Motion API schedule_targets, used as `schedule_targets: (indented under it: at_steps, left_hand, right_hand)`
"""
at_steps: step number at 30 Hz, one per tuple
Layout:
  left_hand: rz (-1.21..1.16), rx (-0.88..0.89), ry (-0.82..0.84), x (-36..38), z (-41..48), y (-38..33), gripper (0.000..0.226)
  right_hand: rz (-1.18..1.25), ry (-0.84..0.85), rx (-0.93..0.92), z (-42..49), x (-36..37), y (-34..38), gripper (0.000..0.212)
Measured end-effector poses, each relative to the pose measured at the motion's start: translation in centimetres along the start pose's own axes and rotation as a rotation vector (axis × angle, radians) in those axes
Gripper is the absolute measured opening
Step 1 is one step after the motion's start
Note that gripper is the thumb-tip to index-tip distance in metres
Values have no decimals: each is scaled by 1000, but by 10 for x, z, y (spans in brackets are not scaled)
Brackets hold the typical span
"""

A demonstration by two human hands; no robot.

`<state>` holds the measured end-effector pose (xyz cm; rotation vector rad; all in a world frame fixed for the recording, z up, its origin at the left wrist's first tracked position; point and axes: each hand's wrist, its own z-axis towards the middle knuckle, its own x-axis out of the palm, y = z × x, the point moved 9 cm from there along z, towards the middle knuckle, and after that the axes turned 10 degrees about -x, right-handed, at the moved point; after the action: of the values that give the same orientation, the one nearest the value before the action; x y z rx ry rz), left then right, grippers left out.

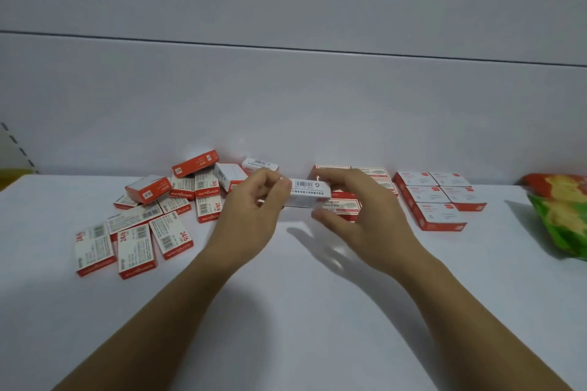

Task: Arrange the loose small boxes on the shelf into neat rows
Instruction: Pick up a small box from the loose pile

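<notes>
Both hands hold one small white box (pixel 306 193) with a barcode, lifted above the white shelf (pixel 286 311). My left hand (pixel 251 209) pinches its left end. My right hand (pixel 359 209) grips its right end and partly hides it. Left of the hands lies a loose pile of red-and-white boxes (pixel 165 213), some flat, some tilted on others. Behind my right hand is a neat group of boxes (pixel 368 173), mostly hidden. Further right stands another tidy block of boxes (pixel 440 197) in two rows.
A green, yellow and red snack bag (pixel 562 216) lies at the right edge of the shelf. The white back wall (pixel 286 105) rises just behind the boxes. A slotted upright (pixel 19 146) shows at the far left.
</notes>
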<state>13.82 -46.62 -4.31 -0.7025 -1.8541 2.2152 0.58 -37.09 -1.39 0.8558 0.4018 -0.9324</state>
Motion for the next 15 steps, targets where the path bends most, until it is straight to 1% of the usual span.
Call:
schedule_targets:
  at_steps: [2,4,8,12,15]
  left_hand:
    - [-16,-17,38,4,0,1,33]
    - [-16,-26,59,7,-2,0,47]
    - [71,-36,73,10,-7,-2,53]
    - [123,-25,85,15,-11,-2,46]
    - [73,-62,86,16,-7,6,27]
  right_hand:
    - [112,-18,78,-1,0,-5,40]
    - [174,-27,146,-3,2,-10,30]
    - [355,-58,304,-7,6,-25,20]
    - [454,-91,387,-10,7,-33,14]
    - [476,-104,429,-12,7,-37,12]
